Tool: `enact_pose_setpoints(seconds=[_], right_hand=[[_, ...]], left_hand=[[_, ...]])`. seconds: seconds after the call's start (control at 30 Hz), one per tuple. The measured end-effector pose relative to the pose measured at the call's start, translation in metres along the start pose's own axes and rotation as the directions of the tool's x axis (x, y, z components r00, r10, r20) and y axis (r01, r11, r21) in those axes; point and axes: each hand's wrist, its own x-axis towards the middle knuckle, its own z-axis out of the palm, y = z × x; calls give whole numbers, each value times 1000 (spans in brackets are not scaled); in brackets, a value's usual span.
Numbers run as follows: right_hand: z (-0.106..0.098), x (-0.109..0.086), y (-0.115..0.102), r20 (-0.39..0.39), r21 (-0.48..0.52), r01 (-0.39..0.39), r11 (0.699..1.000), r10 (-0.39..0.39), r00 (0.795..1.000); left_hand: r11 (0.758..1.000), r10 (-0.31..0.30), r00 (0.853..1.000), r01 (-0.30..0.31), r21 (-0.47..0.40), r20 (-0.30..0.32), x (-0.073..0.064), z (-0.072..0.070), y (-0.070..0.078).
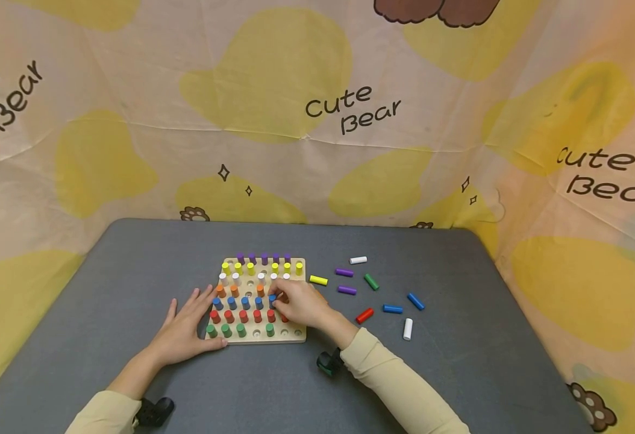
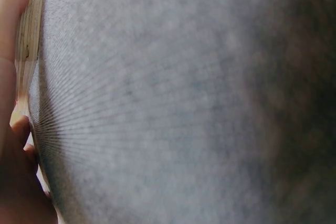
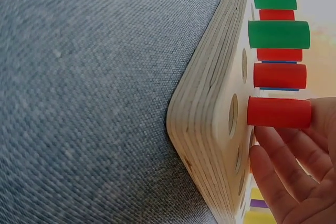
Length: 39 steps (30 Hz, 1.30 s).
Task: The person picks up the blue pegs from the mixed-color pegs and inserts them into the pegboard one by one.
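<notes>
With fingers spread, my left hand (image 1: 183,328) rests against the pegboard (image 1: 291,339), likely steadying it, while my right hand (image 1: 300,302) pinches a blue peg (image 1: 272,299)

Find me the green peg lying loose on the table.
In the head view, the loose green peg lies right of the pegboard, just right of two loose purple pegs.

On the cloth (image 1: 447,114), we read "cute Bear" in dark lettering (image 1: 354,108) above and beyond the fingers (image 1: 278,288) of the right hand (image 1: 302,303). We find "cute Bear" again, a second print (image 1: 610,175), well right of those fingers, running to the view's edge. Left of and beyond the left hand's (image 1: 187,328) fingers, we read a third print (image 1: 11,96), "Bear" under a cut-off word ending in "e".
</notes>
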Motion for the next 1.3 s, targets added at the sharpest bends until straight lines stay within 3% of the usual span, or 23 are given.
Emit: enact_pose_setpoints(seconds=[0.47, 0.93, 1.3], right_hand=[[-4, -1, -4, 21, -54, 14, 998, -13, 1000], [-9, -3, -8, 28, -31, 18, 999, -17, 999], [-22, -10, -10, -38, -16, 53, 998, -53, 998]], left_hand=[[1000, 1, 1000, -1, 1, -2, -1, -2, 2], [1000, 1, 1000, -1, -2, 0, -2, -4, 5], [1000, 2, 1000, -2, 3, -3, -1, -2, 3]])
